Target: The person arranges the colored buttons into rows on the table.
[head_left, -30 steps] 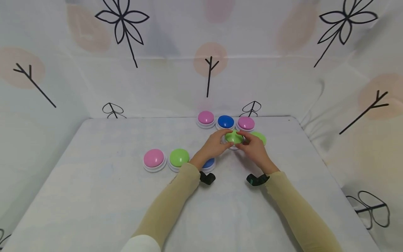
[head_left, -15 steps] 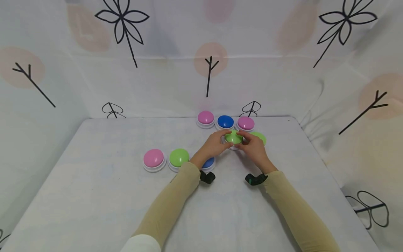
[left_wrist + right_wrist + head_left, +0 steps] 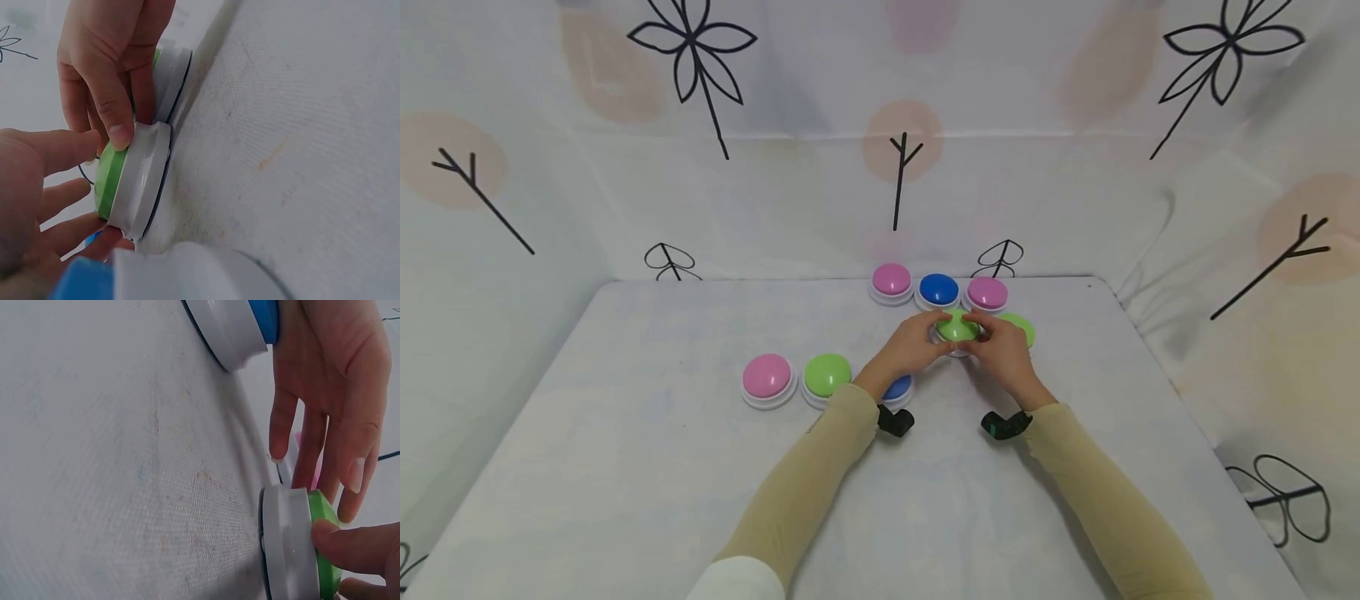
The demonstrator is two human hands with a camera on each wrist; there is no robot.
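Just right of centre frame, my right hand [image 3: 1007, 358] pinched the edge of the green button [image 3: 957, 328]; my left hand [image 3: 910, 346] spread its fingers along the left side, thumb apart. Uneven pressure, I judged, might tip it or nudge the blue button [image 3: 939, 289] above askew.

the far buttons run pink button [image 3: 891, 279], blue button [image 3: 939, 289], second pink button [image 3: 988, 292], with a bright green button [image 3: 958, 328] and another green button [image 3: 1018, 329] in front. the nearer row reads paler pink button [image 3: 767, 377], green button [image 3: 827, 375], blue button [image 3: 898, 387]. their bases [image 3: 287, 544] are plain white, dark along the bottom edge. the table [image 3: 625, 467] is whitish, faintly mottled with blue-grey. the sleeves [image 3: 808, 483] are plain tan. behind, the white cloth [image 3: 790, 200] carries peach blobs and black line drawings of flowers, leaves and twigs.
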